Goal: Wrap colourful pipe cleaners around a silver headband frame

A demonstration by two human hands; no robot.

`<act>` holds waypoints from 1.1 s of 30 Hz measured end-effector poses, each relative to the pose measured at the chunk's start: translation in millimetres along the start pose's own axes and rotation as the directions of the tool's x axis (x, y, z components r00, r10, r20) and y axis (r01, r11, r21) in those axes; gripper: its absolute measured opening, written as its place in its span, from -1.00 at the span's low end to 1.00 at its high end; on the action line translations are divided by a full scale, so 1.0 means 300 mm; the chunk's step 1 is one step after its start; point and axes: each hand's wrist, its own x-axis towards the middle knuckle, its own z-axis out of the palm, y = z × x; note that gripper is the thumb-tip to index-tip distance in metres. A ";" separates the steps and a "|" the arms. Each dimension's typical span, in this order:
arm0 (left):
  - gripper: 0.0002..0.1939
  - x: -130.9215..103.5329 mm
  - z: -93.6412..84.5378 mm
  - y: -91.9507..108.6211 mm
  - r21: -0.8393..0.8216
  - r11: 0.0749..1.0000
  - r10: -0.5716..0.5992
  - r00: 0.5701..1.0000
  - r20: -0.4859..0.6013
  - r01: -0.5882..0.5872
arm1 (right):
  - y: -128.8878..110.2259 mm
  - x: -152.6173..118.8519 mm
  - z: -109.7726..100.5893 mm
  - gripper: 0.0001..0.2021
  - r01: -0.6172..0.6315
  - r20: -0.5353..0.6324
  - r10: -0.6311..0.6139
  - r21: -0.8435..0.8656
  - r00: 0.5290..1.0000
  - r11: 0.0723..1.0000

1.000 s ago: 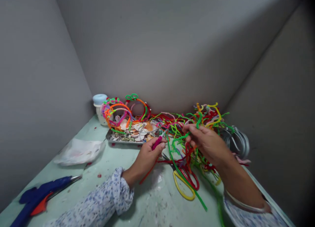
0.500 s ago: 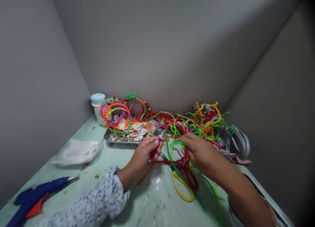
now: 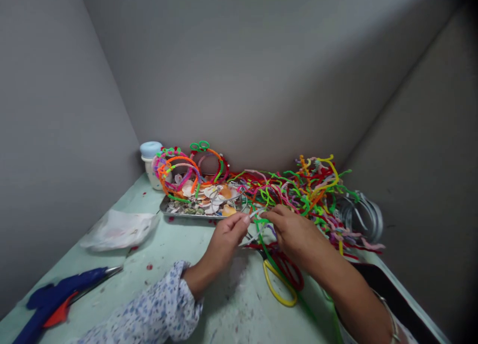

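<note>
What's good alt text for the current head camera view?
A person's left hand pinches a thin pale strip close to their right hand above a pale green table. Tangled, colourful pipe cleaners lie beyond, beside a tray of shell-like pieces; yellow-handled scissors lie nearer.

Through the head view I now see a pale band (image 3: 256,213) at the fingertips of my left hand (image 3: 226,234), where pink showed before; the orange strand hanging below it is out of sight. I have my right hand (image 3: 291,232) lower than a second ago, nearer the left. More of a black surface (image 3: 390,291) shows beside that forearm (image 3: 353,289).
</note>
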 end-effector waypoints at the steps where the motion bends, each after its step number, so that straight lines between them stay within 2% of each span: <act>1: -0.70 0.002 -0.002 -0.006 0.033 0.999 0.009 1.000 0.009 -0.009 | -0.004 0.001 0.002 -0.63 -0.006 0.009 0.006 -0.016 1.000 1.000; 4: -0.75 0.011 -0.009 -0.023 0.103 0.995 0.016 1.000 0.004 -0.016 | -0.015 0.006 0.008 -0.63 -0.017 0.027 0.019 -0.062 0.999 0.998; 7: -0.76 0.014 -0.012 -0.028 0.091 0.996 0.009 1.000 0.001 -0.009 | -0.022 0.008 0.014 -0.62 -0.016 0.022 0.017 -0.062 1.000 0.998; 10: -0.77 0.012 -0.016 -0.014 0.071 0.997 0.024 1.000 -0.019 -0.022 | -0.027 0.003 0.013 -0.59 -0.014 -0.055 0.015 0.014 0.998 1.000; 12: -0.80 0.009 -0.020 0.003 0.083 0.996 0.045 0.997 -0.069 -0.039 | -0.032 -0.003 0.006 -0.60 -0.049 -0.155 0.061 0.082 0.986 0.995; 14: -0.82 0.007 -0.025 0.019 0.082 0.995 0.069 0.992 -0.102 -0.061 | -0.040 -0.007 -0.003 -0.71 -0.084 -0.237 0.128 0.186 0.963 0.979; 16: -0.83 0.005 -0.029 0.032 0.065 0.994 0.091 0.990 -0.110 -0.084 | -0.051 -0.005 -0.003 -0.80 -0.072 -0.235 0.164 0.357 0.958 0.931; 17: -0.84 0.005 -0.031 0.035 0.057 0.994 0.100 0.989 -0.108 -0.095 | -0.057 -0.001 0.002 -0.80 -0.052 -0.185 0.156 0.470 0.970 0.881; 19: -0.84 0.004 -0.034 0.034 0.052 0.993 0.112 0.989 -0.101 -0.107 | -0.068 0.015 0.028 -0.76 -0.107 -0.029 0.187 0.728 0.982 0.677; 21: -0.84 0.004 -0.035 0.027 0.060 0.992 0.115 0.988 -0.103 -0.110 | -0.079 0.036 0.070 -0.72 -0.216 0.145 0.232 0.923 0.962 0.319; 23: -0.85 0.005 -0.035 0.017 0.075 0.992 0.112 0.989 -0.099 -0.105 | -0.088 0.055 0.116 -0.66 -0.251 0.258 0.217 0.966 0.941 -0.064; 24: -0.85 0.005 -0.034 0.012 0.082 0.991 0.112 0.989 -0.092 -0.105 | -0.092 0.062 0.137 -0.66 -0.234 0.277 0.195 0.948 0.941 -0.215; 25: -0.85 0.006 -0.034 0.008 0.087 0.991 0.113 0.990 -0.085 -0.106 | -0.096 0.067 0.155 -0.66 -0.204 0.279 0.193 0.920 0.941 -0.335; 26: -0.85 0.006 -0.033 0.005 0.092 0.990 0.114 0.990 -0.079 -0.107 | -0.099 0.070 0.170 -0.67 -0.172 0.269 0.197 0.898 0.943 -0.404; 28: -0.84 0.006 -0.032 0.004 0.104 0.989 0.113 0.991 -0.077 -0.105 | -0.102 0.070 0.187 -0.67 -0.143 0.251 0.207 0.893 0.945 -0.428; 29: -0.83 0.006 -0.032 0.006 0.113 0.988 0.112 0.991 -0.078 -0.103 | -0.102 0.068 0.190 -0.68 -0.129 0.230 0.226 0.912 0.947 -0.390; 31: -0.82 0.005 -0.031 0.009 0.137 0.986 0.109 0.990 -0.086 -0.097 | -0.096 0.061 0.185 -0.70 -0.086 0.152 0.274 0.968 0.950 -0.237; 33: -0.81 0.004 -0.031 0.009 0.146 0.985 0.107 0.990 -0.088 -0.094 | -0.082 0.055 0.169 -0.74 -0.033 0.039 0.300 0.999 0.953 -0.025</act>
